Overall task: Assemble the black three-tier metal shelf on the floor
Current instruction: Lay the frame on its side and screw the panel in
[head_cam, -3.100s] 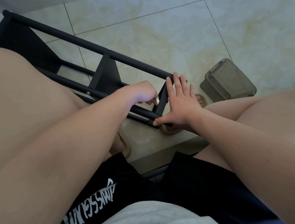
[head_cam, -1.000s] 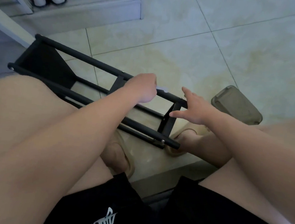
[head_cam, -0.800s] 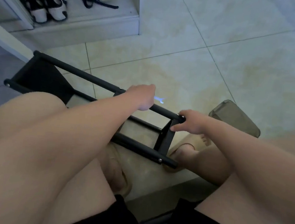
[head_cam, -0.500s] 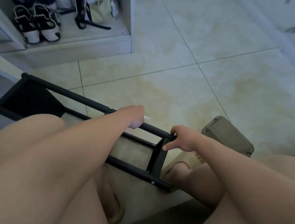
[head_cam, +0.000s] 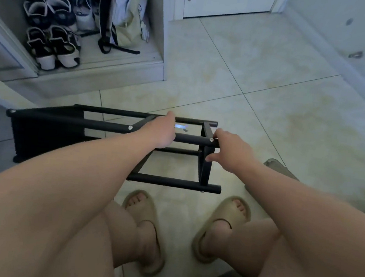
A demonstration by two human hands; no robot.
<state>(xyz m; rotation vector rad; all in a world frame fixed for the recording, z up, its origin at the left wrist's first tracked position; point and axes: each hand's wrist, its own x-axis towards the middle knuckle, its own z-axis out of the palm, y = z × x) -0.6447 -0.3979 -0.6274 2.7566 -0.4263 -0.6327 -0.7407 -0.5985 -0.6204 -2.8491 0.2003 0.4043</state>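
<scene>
Since half a second ago the view has lifted: the shelf (head_cam: 104,124) lies squarer across it and further from the body, and both feet have come into sight. Both hands keep their places on the frame.

The shelf lies on its side on the tiled floor (head_cam: 225,76), just ahead of the feet. Four long black tubes (head_cam: 173,182) run left to right, and three flat black panels (head_cam: 45,143) cross them: one at the left end, one near the middle, one at the right end. Four bright screw heads (head_cam: 130,127) show on the tubes.

The left hand (head_cam: 162,134) is curled, knuckles up, over the near upper tube between the middle and right panels. One small wrench (head_cam: 181,127) juts from its fingers and catches the light. The right hand (head_cam: 230,151) is at the right end of that same tube; its fingers (head_cam: 218,134) hook over the tube's end and its thumb presses the edge of the right panel.

Two beige slippers (head_cam: 142,220), one on each foot, stand side by side near the lowest tube without touching it. One greyish box (head_cam: 279,169) sits on the floor to the right, partly hidden behind the right forearm.

At the upper left is an open cabinet (head_cam: 117,67) holding two black-and-white sandals (head_cam: 64,52) in front, a row of more shoes behind them that I cannot count surely, and one pale bag (head_cam: 127,27) with dark straps. One white door (head_cam: 227,2) closes the far wall.
</scene>
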